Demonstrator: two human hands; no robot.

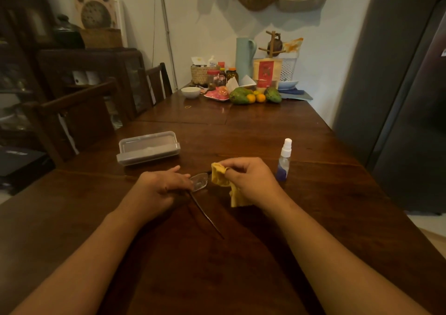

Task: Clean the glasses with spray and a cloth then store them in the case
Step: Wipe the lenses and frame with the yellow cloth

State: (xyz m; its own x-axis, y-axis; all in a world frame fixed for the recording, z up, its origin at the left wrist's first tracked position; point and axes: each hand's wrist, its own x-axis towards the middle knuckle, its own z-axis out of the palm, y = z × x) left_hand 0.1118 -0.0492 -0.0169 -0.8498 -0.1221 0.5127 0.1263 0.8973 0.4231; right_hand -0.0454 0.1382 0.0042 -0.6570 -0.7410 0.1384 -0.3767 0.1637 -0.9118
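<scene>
Left hand: we see our left hand (160, 187) low over the table, fingers curled round the left side of the glasses (199, 181) and gripping the frame.
Right hand: our right hand (251, 179) pinches a yellow cloth (220, 176) between thumb and fingertips; the loose end hangs below the palm.
Glasses: one clear lens shows just past our left fingers, and a dark temple arm runs back toward us just above the wood.
Cloth and lens: the bunched cloth sits just beside the right edge of the lens – we cannot tell whether they touch.
Spray bottle: a small clear spray bottle (284, 160) with a white cap stands upright just right of our right hand, apart from it.
Case: a translucent plastic case (148, 148), lid closed, lies beyond our left hand.
Table: a dark wooden table (241, 133) carries everything.
Far end: a white bowl (190, 92), green fruit (240, 95), oranges (260, 97), jars and a pale jug (245, 57) crowd against the wall.
Sides: wooden chairs (79, 112) stand to the left – a grey refrigerator (410, 97) to the right.
</scene>
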